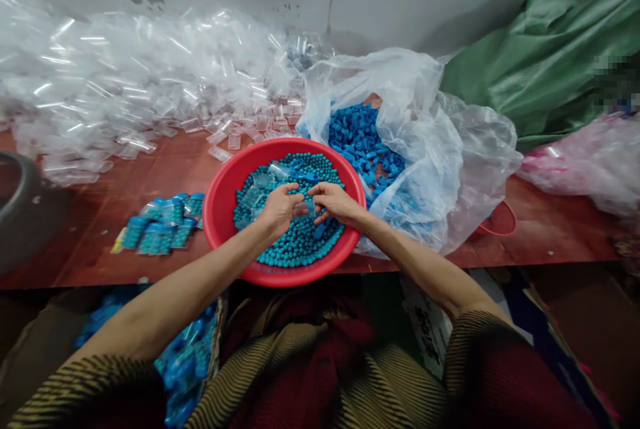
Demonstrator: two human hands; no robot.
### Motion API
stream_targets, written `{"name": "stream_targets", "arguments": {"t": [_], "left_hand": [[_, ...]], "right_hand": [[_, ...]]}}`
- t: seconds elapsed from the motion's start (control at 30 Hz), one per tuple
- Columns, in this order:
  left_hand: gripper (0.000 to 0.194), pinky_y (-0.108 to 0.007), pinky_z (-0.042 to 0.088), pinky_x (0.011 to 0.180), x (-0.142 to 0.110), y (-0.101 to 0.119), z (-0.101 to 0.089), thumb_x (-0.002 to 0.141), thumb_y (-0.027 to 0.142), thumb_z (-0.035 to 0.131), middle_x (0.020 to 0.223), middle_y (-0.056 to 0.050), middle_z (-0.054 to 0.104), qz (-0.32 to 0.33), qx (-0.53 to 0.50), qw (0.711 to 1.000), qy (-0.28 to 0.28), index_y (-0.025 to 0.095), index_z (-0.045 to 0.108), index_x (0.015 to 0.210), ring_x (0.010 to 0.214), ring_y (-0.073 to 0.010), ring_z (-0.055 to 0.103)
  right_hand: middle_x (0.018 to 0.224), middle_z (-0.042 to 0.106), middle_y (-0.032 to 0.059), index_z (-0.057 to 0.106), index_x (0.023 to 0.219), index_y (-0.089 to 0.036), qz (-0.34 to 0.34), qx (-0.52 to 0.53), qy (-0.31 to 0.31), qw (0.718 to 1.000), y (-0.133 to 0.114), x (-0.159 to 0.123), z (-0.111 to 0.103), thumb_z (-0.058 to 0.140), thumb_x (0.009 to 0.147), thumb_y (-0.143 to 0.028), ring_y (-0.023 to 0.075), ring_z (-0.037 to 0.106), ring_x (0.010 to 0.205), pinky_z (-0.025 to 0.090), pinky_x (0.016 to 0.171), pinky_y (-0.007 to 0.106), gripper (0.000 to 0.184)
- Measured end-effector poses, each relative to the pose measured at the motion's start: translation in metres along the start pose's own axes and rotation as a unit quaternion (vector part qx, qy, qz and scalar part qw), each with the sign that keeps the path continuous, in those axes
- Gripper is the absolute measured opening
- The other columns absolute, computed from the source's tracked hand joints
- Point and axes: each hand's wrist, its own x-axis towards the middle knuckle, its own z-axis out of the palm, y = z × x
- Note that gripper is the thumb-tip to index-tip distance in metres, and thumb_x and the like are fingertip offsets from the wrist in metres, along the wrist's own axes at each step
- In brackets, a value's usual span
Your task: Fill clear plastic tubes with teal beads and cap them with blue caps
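A red basin point(220, 242) holds a bed of small teal beads point(285, 252). Over the beads, my left hand point(281, 210) is closed around a small clear plastic container point(311, 209). My right hand point(336, 202) meets it from the other side, its thumb and fingers curled at the container's end. What lies inside the container is too small to make out. More clear containers point(254, 194) rest on the beads left of my hands. Blue plastic caps point(305, 177) lie among the beads behind my hands.
Clear empty containers point(150, 75) are heaped along the wall. Right of the basin, an open plastic bag point(430, 129) holds blue caps point(357, 132). Bead-filled containers point(159, 225) sit at left, near a grey tub point(30, 209). A red basket point(500, 219) is partly under the bag.
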Motion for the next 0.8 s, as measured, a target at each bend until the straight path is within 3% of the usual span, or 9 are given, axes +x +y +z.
{"name": "stream_targets", "arguments": {"t": [0.07, 0.17, 0.3, 0.4, 0.47, 0.57, 0.63, 0.7, 0.8], "left_hand": [[0.042, -0.021, 0.043, 0.047, 0.006, -0.001, 0.001, 0.062, -0.003, 0.052, 0.055, 0.007, 0.049, 0.035, 0.064, 0.997, 0.032, 0.013, 0.049, 0.101, 0.046, -0.009, 0.05], [0.049, -0.019, 0.038, 0.044, 0.016, 0.004, 0.002, 0.058, -0.003, 0.048, 0.054, 0.007, 0.047, 0.078, 0.141, 0.987, 0.013, 0.011, 0.051, 0.104, 0.044, -0.0074, 0.044], [0.048, -0.02, 0.042, 0.053, 0.018, 0.021, 0.007, 0.058, 0.002, 0.051, 0.071, 0.002, 0.055, 0.172, 0.238, 0.956, -0.002, 0.012, 0.056, 0.105, 0.058, -0.009, 0.05], [0.045, -0.024, 0.046, 0.064, 0.012, 0.032, 0.01, 0.064, 0.008, 0.056, 0.094, -0.003, 0.058, 0.269, 0.31, 0.911, 0.034, 0.016, 0.058, 0.108, 0.071, -0.0109, 0.054], [0.037, -0.025, 0.046, 0.061, 0.006, 0.035, 0.01, 0.07, 0.017, 0.058, 0.091, -0.004, 0.058, 0.211, 0.322, 0.922, 0.035, 0.016, 0.056, 0.108, 0.066, -0.0109, 0.054], [0.02, -0.025, 0.045, 0.053, -0.004, 0.027, 0.01, 0.08, 0.031, 0.052, 0.072, -0.003, 0.056, 0.038, 0.262, 0.963, -0.052, 0.012, 0.055, 0.087, 0.054, -0.0107, 0.053], [0.018, -0.025, 0.046, 0.054, -0.008, 0.015, 0.007, 0.082, 0.03, 0.049, 0.067, -0.002, 0.056, 0.014, 0.198, 0.976, -0.088, 0.014, 0.051, 0.076, 0.053, -0.0107, 0.054], [0.01, -0.024, 0.046, 0.052, -0.011, 0.0, 0.0, 0.08, 0.025, 0.051, 0.067, -0.001, 0.057, 0.019, 0.192, 0.979, -0.067, 0.016, 0.049, 0.077, 0.052, -0.0108, 0.055], [0.01, -0.023, 0.04, 0.047, -0.009, -0.022, -0.019, 0.07, 0.017, 0.06, 0.057, 0.001, 0.055, -0.018, 0.312, 0.949, -0.041, 0.018, 0.05, 0.071, 0.047, -0.0135, 0.054]], "right_hand": [[0.061, 0.05, -0.0037, 0.053, 0.085, -0.014, 0.015, -0.037, -0.061, 0.997, 0.001, -0.002, 0.003, 0.044, 0.074, -0.003, 0.0084, 0.053, 0.053, 0.053, 0.041, 0.021, 0.018], [0.07, 0.054, -0.002, 0.052, 0.088, -0.016, -0.03, -0.098, -0.124, 0.987, 0.001, -0.002, 0.005, 0.052, 0.08, -0.017, 0.0106, 0.057, 0.059, 0.051, 0.041, 0.02, 0.008], [0.066, 0.052, -0.0048, 0.045, 0.083, -0.019, -0.136, -0.231, -0.059, 0.962, 0.002, 0.008, -0.001, 0.058, 0.08, -0.023, 0.0086, 0.053, 0.05, 0.045, 0.04, 0.018, 0.013], [0.064, 0.052, -0.0046, 0.043, 0.08, -0.02, -0.13, -0.233, 0.016, 0.964, 0.001, 0.013, -0.012, 0.055, 0.081, -0.02, 0.0103, 0.056, 0.051, 0.045, 0.041, 0.019, 0.013], [0.064, 0.053, -0.0043, 0.041, 0.081, -0.02, -0.098, -0.162, 0.037, 0.981, -0.002, 0.011, -0.015, 0.056, 0.081, -0.02, 0.0121, 0.06, 0.055, 0.048, 0.042, 0.02, 0.014], [0.068, 0.057, -0.0032, 0.042, 0.083, -0.019, -0.058, -0.066, -0.005, 0.996, -0.003, 0.004, -0.009, 0.054, 0.081, -0.018, 0.0127, 0.064, 0.06, 0.053, 0.046, 0.022, 0.013], [0.069, 0.06, -0.0021, 0.045, 0.084, -0.018, -0.061, -0.095, -0.034, 0.993, -0.002, 0.0, -0.004, 0.052, 0.081, -0.017, 0.0127, 0.063, 0.059, 0.052, 0.046, 0.022, 0.008], [0.068, 0.062, -0.0004, 0.052, 0.081, -0.017, -0.08, -0.213, -0.059, 0.972, -0.001, -0.001, -0.003, 0.051, 0.082, -0.018, 0.0138, 0.063, 0.059, 0.05, 0.049, 0.023, 0.001], [0.074, 0.068, 0.0051, 0.061, 0.076, -0.016, -0.124, -0.453, -0.062, 0.88, -0.001, 0.002, -0.006, 0.05, 0.084, -0.024, 0.0201, 0.067, 0.074, 0.05, 0.065, 0.028, 0.016]]}}
